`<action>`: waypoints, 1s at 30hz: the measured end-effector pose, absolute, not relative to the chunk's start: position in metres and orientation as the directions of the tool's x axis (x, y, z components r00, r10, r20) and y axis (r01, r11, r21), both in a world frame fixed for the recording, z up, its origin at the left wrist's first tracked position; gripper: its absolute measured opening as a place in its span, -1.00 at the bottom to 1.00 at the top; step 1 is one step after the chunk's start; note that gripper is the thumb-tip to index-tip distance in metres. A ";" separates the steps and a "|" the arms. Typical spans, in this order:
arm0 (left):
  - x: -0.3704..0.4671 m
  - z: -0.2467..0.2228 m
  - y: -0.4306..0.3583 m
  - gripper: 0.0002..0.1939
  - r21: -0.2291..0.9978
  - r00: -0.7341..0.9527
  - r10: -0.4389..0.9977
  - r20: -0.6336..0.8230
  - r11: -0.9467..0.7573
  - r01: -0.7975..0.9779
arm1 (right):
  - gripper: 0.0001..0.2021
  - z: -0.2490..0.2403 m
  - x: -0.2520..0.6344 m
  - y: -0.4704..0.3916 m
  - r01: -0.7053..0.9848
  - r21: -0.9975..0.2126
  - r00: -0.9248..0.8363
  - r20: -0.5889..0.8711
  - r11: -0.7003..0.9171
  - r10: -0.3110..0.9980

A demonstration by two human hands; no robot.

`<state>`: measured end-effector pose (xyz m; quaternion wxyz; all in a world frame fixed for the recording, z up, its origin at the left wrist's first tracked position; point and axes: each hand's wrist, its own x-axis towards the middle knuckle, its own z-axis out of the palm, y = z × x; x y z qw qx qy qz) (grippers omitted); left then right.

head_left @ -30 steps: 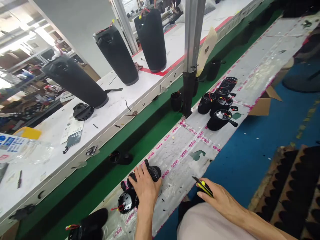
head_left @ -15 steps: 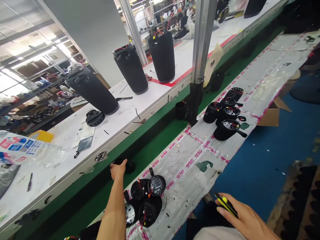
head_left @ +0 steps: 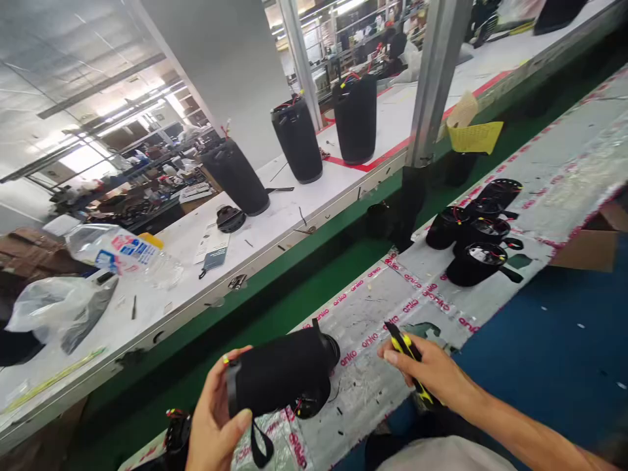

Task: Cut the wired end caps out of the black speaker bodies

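Observation:
My left hand [head_left: 220, 409] is closed round one end of a black cylindrical speaker body [head_left: 282, 371], tipped on its side above the taped bench. A black wrist strap [head_left: 261, 446] dangles from that end, and a small yellow connector shows by my fingers. In my right hand [head_left: 426, 366] is a black and yellow utility knife [head_left: 408, 350], its tip pointing up and left, apart from the speaker body. Partly hidden behind the held body, another dark speaker part with red wires [head_left: 310, 404] lies on the bench.
More black speaker bodies with wires [head_left: 478, 261] stand grouped farther along the taped bench [head_left: 363, 373]. Across the green belt [head_left: 294, 288], a white ledge [head_left: 191, 281] carries upright speakers [head_left: 356, 121], a round black part [head_left: 230, 219] and a plastic bottle [head_left: 132, 252]. A metal post [head_left: 436, 85] rises there.
My left hand has come back from the green belt and now holds a speaker body over the bench. My right hand has moved left and up with the utility knife. The view has shifted.

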<state>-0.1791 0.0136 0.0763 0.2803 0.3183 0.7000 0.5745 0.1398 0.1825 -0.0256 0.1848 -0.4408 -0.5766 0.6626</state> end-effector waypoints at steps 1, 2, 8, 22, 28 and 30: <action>-0.168 0.076 0.008 -0.08 0.992 -0.632 0.773 -0.053 0.113 0.056 | -0.44 -0.020 0.130 0.187 0.202 -0.921 -0.572 -0.386 -0.332 0.724; -0.157 0.074 0.004 -0.04 0.995 -0.629 0.773 -0.077 0.104 0.006 | -0.40 -0.014 0.122 0.190 0.140 -0.900 -0.608 -0.406 -0.412 0.682; -0.107 0.067 0.006 -0.04 0.999 -0.602 0.797 -0.053 0.035 -0.041 | -0.29 -0.003 0.110 0.172 0.007 -0.638 -0.816 -0.449 -0.770 0.364; -0.052 0.016 0.027 -0.12 0.697 -0.665 0.428 -0.612 -0.104 -0.709 | -0.17 0.004 0.154 0.124 0.169 -0.934 -0.733 -0.333 -0.316 0.593; -0.028 0.041 0.022 -0.03 0.838 -0.653 0.593 -0.471 0.071 -0.540 | -0.68 0.052 0.180 0.147 0.349 -0.851 -0.846 -0.107 0.392 0.522; -0.019 0.047 0.020 0.00 0.865 -0.620 0.630 -0.468 0.182 -0.468 | -0.76 0.065 0.178 0.154 0.299 -0.708 -0.919 -0.033 0.640 0.394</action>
